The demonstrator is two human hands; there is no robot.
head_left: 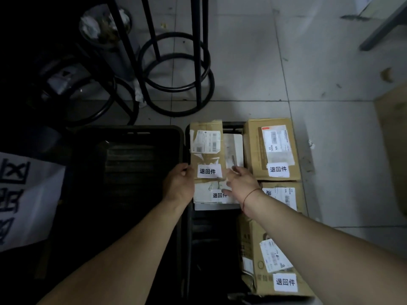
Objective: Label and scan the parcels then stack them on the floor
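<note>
At the far end of the right-hand black crate, I see the left hand gripping the left edge of a brown parcel, thumb on top beside its white return sticker. The right hand lies at the same parcel's near right corner, fingers reaching along its edge. On my feed I cannot tell whether they pinch it or merely touch. A red string circles that wrist.

The brown parcel rests in the crate on a white parcel, with a pale flat packet just beside it toward the crate's right wall. Just right of the crate, three cardboard boxes sit in a row on the tiled floor, each bearing a shipping label. Left of the crate, close against it, stands a second black crate. Beyond both crates stand black stools. Far left of the crate lies a white sheet with large printed characters.
</note>
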